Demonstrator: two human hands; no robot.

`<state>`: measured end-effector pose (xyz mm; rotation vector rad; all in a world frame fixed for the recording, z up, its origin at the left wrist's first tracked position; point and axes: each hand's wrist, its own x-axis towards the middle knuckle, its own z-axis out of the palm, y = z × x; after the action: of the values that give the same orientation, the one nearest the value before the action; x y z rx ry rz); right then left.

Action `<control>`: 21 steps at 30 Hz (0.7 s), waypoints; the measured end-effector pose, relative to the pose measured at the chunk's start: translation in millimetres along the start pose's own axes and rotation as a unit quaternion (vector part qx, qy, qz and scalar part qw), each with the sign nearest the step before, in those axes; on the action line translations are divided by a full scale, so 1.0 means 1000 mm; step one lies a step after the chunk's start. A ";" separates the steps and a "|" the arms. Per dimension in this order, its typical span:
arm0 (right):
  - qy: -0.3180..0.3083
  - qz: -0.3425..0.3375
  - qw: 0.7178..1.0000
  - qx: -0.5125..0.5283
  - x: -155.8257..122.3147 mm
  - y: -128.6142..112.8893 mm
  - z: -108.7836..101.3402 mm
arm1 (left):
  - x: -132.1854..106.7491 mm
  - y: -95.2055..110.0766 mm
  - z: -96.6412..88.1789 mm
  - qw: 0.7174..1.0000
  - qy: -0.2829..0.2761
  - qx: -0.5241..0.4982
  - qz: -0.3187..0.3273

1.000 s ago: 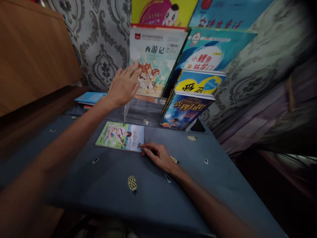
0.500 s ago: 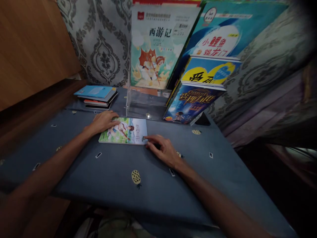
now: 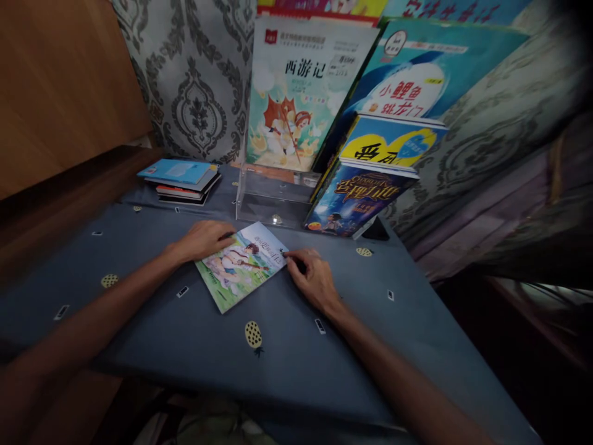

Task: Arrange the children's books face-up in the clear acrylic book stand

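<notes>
1. a stack of thin books point(image 3: 180, 179), about four, lies flat at the far left of the table point(image 3: 139, 321), well apart from both hands.
2. left hand point(image 3: 204, 240): grip open, palm down, fingertips on the far-left edge of the one picture book point(image 3: 238, 272), seemingly pinning it.
3. that book lies face up and askew, between the two hands.
4. right hand point(image 3: 315, 278) touches the book's right corner, fingers curled; i cannot tell if they pinch or press.
5. one clear stand point(image 3: 271, 204) behind props four display books point(image 3: 301, 93) upright, covers facing out.

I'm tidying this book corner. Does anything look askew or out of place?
Yes: the green picture book lies on the blue tablecloth skewed diagonally to the table edge, left hand on its far corner, right hand touching its right corner.
</notes>
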<state>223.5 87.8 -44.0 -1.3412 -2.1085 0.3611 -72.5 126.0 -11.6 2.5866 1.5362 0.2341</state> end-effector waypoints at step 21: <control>-0.051 0.012 0.999 0.004 0.000 -0.008 -0.005 | 0.038 0.075 0.030 0.986 0.019 0.019 0.165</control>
<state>220.6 83.5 -36.0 -1.3701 -2.1733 0.4576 15.8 122.9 -24.9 2.8722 1.1232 0.2875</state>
